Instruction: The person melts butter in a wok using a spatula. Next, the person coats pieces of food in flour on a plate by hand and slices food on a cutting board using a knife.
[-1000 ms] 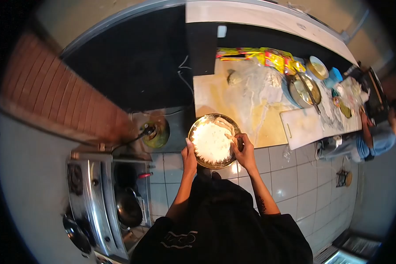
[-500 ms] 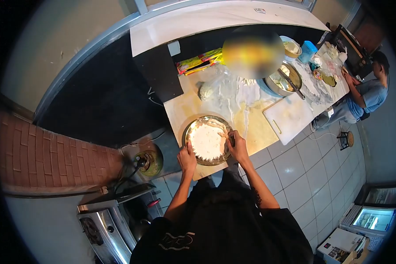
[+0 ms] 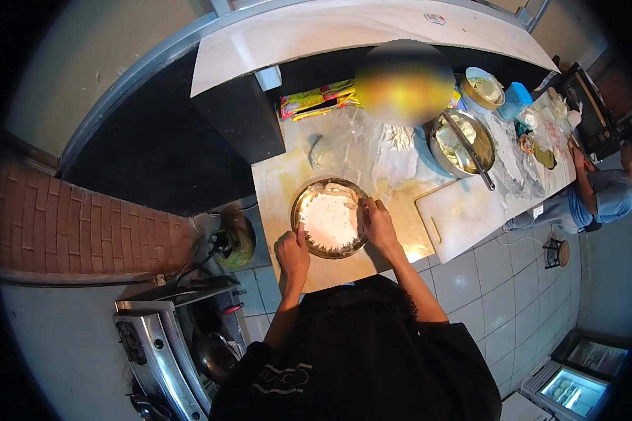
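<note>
A round metal bowl (image 3: 296, 203) holds a bed of white, flour-like powder (image 3: 328, 219). Pale, powder-coated pieces (image 3: 340, 191) lie along its far and right inner side; their kind is not clear. My left hand (image 3: 293, 254) is closed on the bowl's near left rim, thumb on top. On the right rim my right hand (image 3: 379, 226) is closed too, fingertips curled over the edge beside the coated pieces. The bowl rests flat near the table's front left corner.
A white cutting board (image 3: 463, 217) lies to the right. Behind it stands a metal pot (image 3: 463, 172) with tongs or a similar long utensil (image 3: 468, 151) across it. Clear plastic bags (image 3: 344, 144) lie behind the bowl. A person (image 3: 604, 189) sits at the table's far right.
The view has shifted, so the table's right end appears farther right. Both hands stay at the bowl's rim; my right fingers have moved slightly up along the edge.
</note>
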### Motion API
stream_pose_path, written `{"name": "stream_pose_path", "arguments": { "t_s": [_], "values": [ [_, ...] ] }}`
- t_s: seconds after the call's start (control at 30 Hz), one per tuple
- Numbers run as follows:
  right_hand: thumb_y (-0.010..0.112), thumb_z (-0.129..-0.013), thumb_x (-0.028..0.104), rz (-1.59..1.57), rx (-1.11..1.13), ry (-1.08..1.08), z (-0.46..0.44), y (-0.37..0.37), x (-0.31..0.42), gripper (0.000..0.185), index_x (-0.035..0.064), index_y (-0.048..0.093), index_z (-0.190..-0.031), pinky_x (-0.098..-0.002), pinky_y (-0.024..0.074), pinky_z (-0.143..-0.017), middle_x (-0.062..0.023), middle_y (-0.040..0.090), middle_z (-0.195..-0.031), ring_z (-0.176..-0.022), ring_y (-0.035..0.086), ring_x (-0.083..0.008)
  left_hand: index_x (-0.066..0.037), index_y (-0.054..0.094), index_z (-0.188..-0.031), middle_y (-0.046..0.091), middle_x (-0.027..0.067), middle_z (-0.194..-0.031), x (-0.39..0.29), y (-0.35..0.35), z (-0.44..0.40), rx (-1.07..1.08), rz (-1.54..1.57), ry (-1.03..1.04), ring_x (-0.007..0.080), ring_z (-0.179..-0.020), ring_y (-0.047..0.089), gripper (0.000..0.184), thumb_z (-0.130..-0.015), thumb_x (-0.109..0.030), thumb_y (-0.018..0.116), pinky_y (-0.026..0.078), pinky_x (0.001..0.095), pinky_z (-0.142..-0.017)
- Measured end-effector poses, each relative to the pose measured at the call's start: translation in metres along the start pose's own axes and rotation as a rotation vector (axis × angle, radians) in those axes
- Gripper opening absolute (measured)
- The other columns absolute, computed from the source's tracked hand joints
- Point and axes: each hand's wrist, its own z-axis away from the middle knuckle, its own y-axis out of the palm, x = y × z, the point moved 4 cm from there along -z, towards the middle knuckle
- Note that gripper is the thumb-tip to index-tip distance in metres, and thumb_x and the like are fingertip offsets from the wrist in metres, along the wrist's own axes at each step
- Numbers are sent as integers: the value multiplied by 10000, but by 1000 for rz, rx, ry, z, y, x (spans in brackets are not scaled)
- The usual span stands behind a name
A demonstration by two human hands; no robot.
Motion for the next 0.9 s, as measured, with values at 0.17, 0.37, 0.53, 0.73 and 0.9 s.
{"name": "stream_pose_path", "arguments": {
  "t_s": [0.17,0.37,0.53,0.73,0.9],
  "values": [
    [591,-776,-15,114,124,-17,-12,-10,-8,318,21,465,-1065,-496,505,-642,-260,516,-934,-751,585,-459,19,551,-654,569,242,-657,-3,7,-2,11,-69,18,443,-639,561,446,-931,-330,539,420,500,-578],
    [650,-763,70,245,127,-57,-7,-18,-13,393,-6,425,-1077,-490,515,-601,-243,472,-962,-736,597,-440,-30,555,-782,605,154,-835,-35,-15,-9,-152,-122,42,361,-719,593,262,-881,-264,617,433,449,-599],
    [655,-751,85,350,155,-46,-5,-16,-6,379,-34,452,-1048,-458,530,-612,-217,481,-977,-807,610,-390,-32,624,-974,603,136,-954,-91,4,-30,165,231,240,331,-915,585,217,-784,-112,692,465,403,-801],
    [669,-711,50,341,183,-47,-11,-16,-4,368,-40,467,-1005,-430,541,-648,-212,499,-980,-833,615,-372,-16,630,-1028,605,168,-1016,-105,44,-45,267,165,494,351,-971,572,265,-782,-103,675,458,390,-831],
    [667,-677,7,280,290,-2,-10,-21,-5,433,-62,456,-1048,-413,543,-690,-228,520,-997,-854,622,-376,-7,627,-999,602,160,-992,-115,44,-50,331,166,516,346,-953,570,237,-786,-103,668,453,397,-818]
  ]
}}
